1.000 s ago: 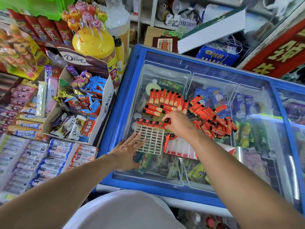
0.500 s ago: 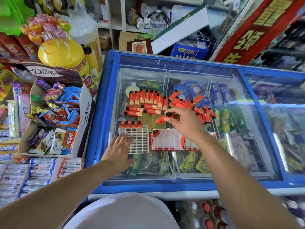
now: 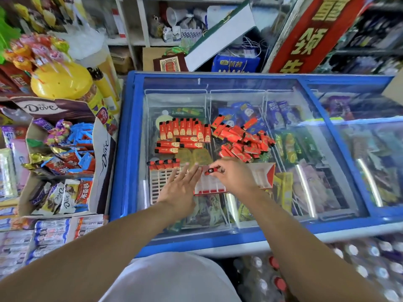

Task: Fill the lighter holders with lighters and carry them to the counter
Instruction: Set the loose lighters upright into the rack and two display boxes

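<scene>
Shop shelves crowd round a glass-topped freezer (image 3: 128, 149) that carries the work. On the glass, the heap (image 3: 244, 140) of loose lighters could slide and scatter if an arm brushes it. A white holder (image 3: 159, 184), four lighters in its top row, lies under the flat, open left hand (image 3: 181, 188); it may skid if that hand lifts. The right hand (image 3: 234, 175) pinches one lighter (image 3: 210, 171) over the red tray (image 3: 267, 175). Its slots are mostly hidden.

Glass-topped freezer (image 3: 340, 136) under loose lighters (image 3: 244, 142), white grid holder (image 3: 160, 182), red-edged holder (image 3: 265, 176).
</scene>
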